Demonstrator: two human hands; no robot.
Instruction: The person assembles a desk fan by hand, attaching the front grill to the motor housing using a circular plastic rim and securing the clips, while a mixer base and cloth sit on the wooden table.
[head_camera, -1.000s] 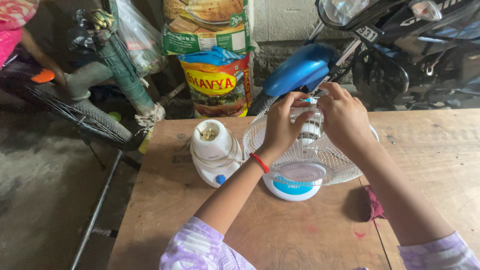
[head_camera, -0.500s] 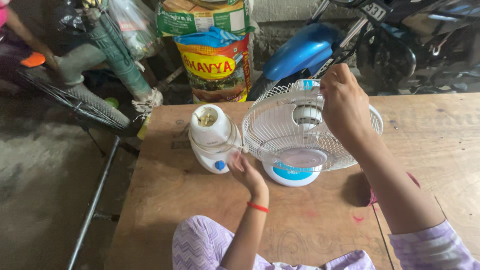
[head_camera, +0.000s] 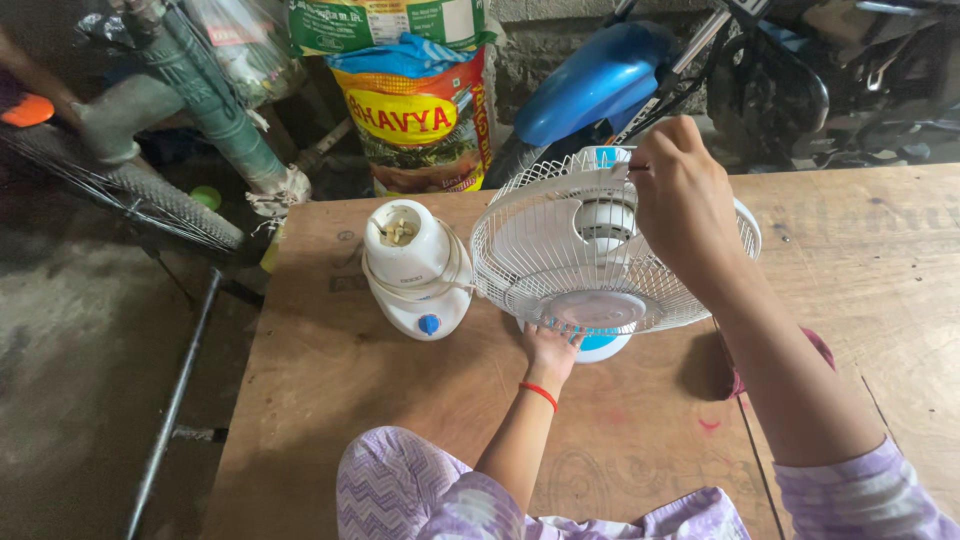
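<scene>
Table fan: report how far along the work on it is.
Done: fan stands upright on the table. In hand: left hand steadies its blue base; right hand pinches a thin dark piece at the grille top. Left: grille on, mixer base untouched.

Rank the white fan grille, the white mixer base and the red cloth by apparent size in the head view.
1. Fan grille, clearly largest.
2. Mixer base.
3. Red cloth, though the right arm hides most of it, so its true size is unsure.

Left hand (head_camera: 550, 350) drops from fan (head_camera: 600, 250) grille top, passes near mixer base (head_camera: 415, 270), now rests at fan's blue-white foot. Right hand (head_camera: 685, 205) alone now pinches grille's top rim. Camera view shifts slightly downward.
</scene>
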